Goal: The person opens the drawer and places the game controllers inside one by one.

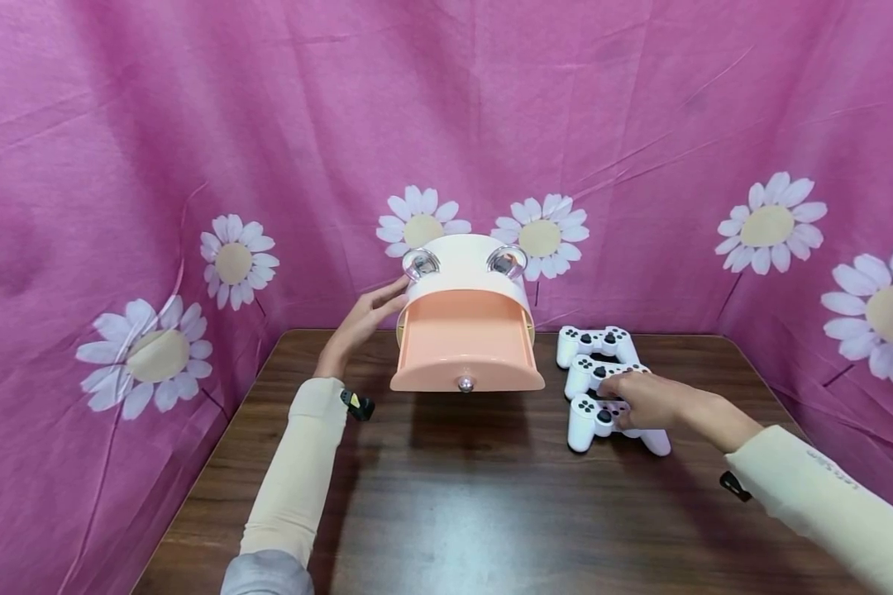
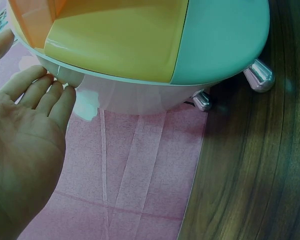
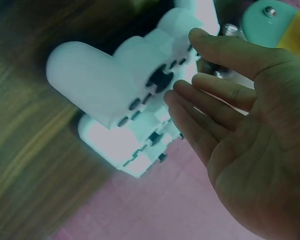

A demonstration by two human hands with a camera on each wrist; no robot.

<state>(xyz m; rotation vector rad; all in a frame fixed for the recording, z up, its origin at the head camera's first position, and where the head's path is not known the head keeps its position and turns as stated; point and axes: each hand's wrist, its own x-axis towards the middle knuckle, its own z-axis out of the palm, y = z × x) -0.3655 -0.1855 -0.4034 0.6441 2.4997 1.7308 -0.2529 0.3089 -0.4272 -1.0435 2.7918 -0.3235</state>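
A white oval cabinet (image 1: 465,258) stands at the back middle of the table, its peach top drawer (image 1: 465,330) pulled out and no contents visible in it. In the left wrist view, a yellow drawer (image 2: 115,40) and a green drawer (image 2: 220,40) show closed. My left hand (image 1: 365,321) rests its extended fingertips against the cabinet's left side. Three white game controllers lie in a row to the right: a back one (image 1: 595,339), a middle one (image 1: 582,376) and a front one (image 1: 583,426). Over the front two reaches my right hand (image 3: 260,145), fingers loosely extended, gripping nothing visible.
Two shiny chrome domes (image 1: 421,264) sit on top of the cabinet, and short chrome feet (image 2: 260,75) support it. The dark wooden table (image 1: 446,487) ends at a pink curtain (image 1: 327,124) printed with daisies, which hangs behind and at both sides.
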